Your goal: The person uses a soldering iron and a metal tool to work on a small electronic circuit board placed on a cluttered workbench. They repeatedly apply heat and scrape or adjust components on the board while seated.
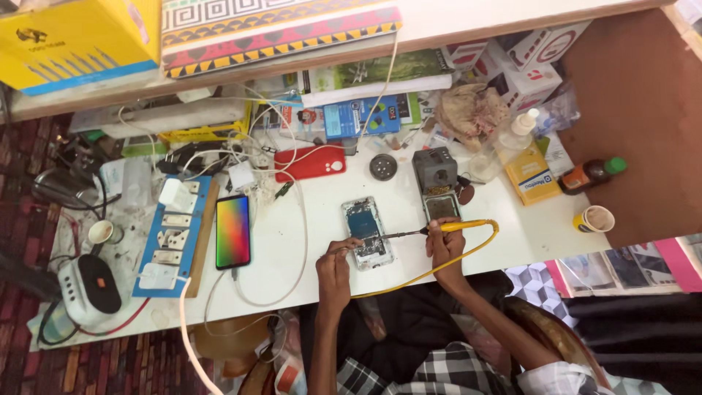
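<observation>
Head view: an opened phone lies flat on the white table. Left hand pinches its lower edge; right hand grips a yellow soldering iron, tip on the board. Light, stiff, fragile phone: best held by its edges.

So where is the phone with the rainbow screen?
In the head view, the rainbow-screen phone lies left of the opened phone, beside the blue switch board.
</observation>
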